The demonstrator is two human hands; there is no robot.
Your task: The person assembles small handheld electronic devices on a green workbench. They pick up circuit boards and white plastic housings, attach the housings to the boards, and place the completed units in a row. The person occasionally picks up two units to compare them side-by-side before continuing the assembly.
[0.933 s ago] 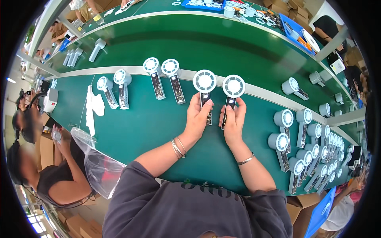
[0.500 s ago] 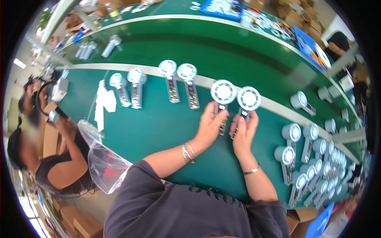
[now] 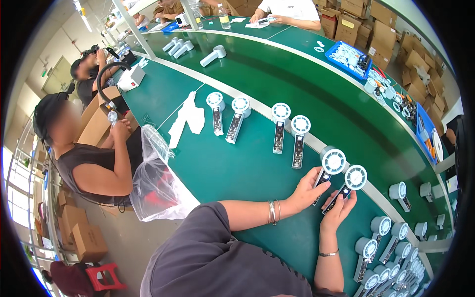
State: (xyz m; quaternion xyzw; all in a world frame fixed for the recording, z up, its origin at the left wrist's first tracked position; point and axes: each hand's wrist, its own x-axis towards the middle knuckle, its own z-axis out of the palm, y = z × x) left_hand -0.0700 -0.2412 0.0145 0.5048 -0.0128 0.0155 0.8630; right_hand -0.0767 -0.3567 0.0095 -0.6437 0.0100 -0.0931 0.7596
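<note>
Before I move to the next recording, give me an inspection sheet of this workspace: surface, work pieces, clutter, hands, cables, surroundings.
Surface: green bench, pale rail along its far side.
Work pieces: two held units, round-headed, dark boards showing in their handles; four similar units lying to the left; a dense cluster to the right.
Clutter: white cloth-like sheet on the bench; clear plastic bag at its edge.
Hands: left hand and right hand each grip one unit by its handle.
Cables: black flexible tube near a white box; on the held units, nothing seen.
Surroundings: co-worker at left; cardboard boxes on the floor.
</note>
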